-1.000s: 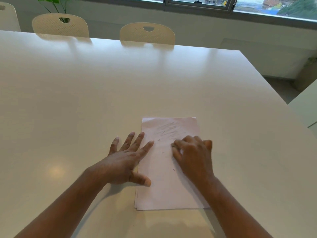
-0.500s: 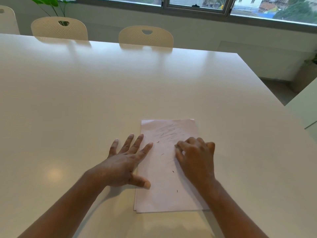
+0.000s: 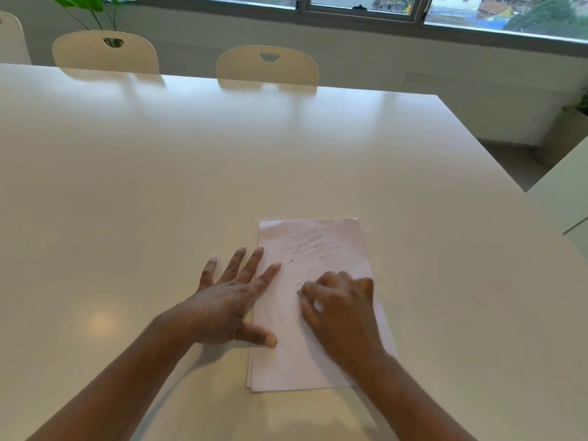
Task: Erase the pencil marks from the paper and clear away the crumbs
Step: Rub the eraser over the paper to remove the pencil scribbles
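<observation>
A wide white table (image 3: 159, 186) is filling the view. Close to the person, the paper (image 3: 286, 361) is lying flat on it. The left hand (image 3: 229, 303), fingers spread straight, is pressing the left edge, likely to stop sliding. The right hand (image 3: 343, 310) is resting mid-sheet, fingers curled and blurred; whether it is gripping an eraser I cannot tell. Dark crumbs (image 3: 290, 260) are lying just beyond, then grey pencil marks (image 3: 315, 246) towards the far edge. Chairs (image 3: 267, 66) are standing behind.

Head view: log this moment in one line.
left hand: flat, index finger and thumb on paper left edge | right hand: fingers curled on paper, blurred, contents hidden | pencil marks: faint, top of sheet | crumbs: few on paper
</observation>
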